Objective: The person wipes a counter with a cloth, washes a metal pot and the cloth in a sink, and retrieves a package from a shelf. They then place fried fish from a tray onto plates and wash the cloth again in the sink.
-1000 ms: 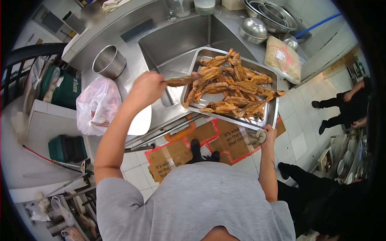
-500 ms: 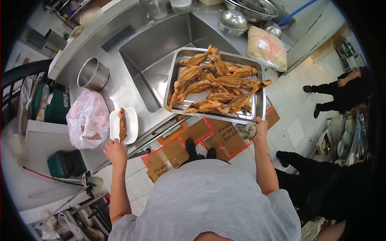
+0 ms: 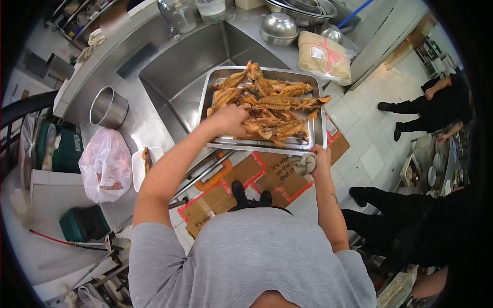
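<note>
A metal tray (image 3: 318, 136) heaped with browned, fried whole fish (image 3: 287, 102) is held over the front edge of the sink. My right hand (image 3: 321, 158) grips its near right corner, a bunched grey cloth (image 3: 306, 164) beside the fingers. My left hand (image 3: 229, 121) reaches into the left side of the pile, fingers curled down around a fish; the fingertips are partly hidden. Left of the tray, a small white plate (image 3: 137, 172) on the counter bears one fried fish (image 3: 148, 160), partly covered by my left forearm.
The steel sink (image 3: 179, 77) lies behind the tray. A pink-white plastic bag (image 3: 105, 164) and a steel pot (image 3: 109, 108) stand on the left counter. Metal bowls (image 3: 279, 28) and a wrapped package (image 3: 324, 57) sit at back right. Flattened cardboard (image 3: 277, 172) covers the floor; two people stand right.
My left hand has left the fish on the white plate and moved right onto the fish in the tray. My right hand still holds the tray corner.
</note>
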`<move>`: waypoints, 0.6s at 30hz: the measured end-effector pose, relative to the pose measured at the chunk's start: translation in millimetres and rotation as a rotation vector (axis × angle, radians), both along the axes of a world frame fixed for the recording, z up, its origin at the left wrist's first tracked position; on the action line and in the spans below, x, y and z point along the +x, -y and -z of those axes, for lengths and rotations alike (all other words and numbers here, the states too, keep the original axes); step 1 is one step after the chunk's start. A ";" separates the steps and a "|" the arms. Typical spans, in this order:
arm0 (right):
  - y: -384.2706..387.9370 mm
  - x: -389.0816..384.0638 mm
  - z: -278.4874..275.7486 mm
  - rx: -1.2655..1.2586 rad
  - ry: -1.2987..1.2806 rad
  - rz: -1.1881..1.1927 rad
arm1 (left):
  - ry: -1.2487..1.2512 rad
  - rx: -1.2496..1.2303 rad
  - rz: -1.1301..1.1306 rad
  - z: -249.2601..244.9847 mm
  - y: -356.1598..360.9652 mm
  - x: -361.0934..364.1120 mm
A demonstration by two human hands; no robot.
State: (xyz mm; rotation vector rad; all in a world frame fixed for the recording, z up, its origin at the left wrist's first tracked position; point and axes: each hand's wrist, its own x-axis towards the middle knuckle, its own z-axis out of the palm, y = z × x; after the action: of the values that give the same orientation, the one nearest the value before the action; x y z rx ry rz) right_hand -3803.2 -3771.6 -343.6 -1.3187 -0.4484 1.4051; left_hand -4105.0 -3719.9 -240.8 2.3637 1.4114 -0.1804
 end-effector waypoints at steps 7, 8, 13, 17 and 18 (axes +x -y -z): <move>-0.2 -0.2 -4.8 -0.020 0.062 0.047 | 0.085 -0.139 -0.168 -44.5 -23.4 -67.6; 0.2 0.4 -5.8 -0.015 0.071 0.040 | 0.103 -0.153 -0.202 -47.5 -22.8 -75.5; 0.6 -12.0 -21.8 -0.026 0.108 0.064 | 0.439 -0.304 -0.348 -31.2 -11.9 -105.4; -2.3 -8.3 -14.1 -0.052 0.148 0.081 | 0.554 -0.333 -0.432 -16.8 6.2 -123.0; -3.1 -7.6 -13.6 -0.029 0.167 0.070 | 0.576 -0.338 -0.453 -17.6 13.2 -128.2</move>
State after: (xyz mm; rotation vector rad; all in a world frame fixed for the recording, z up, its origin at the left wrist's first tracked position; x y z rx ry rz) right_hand -3810.8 -3768.5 -330.0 -1.4675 -0.4900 1.2535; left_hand -4233.2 -3733.1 -223.2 1.5930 1.4316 0.3336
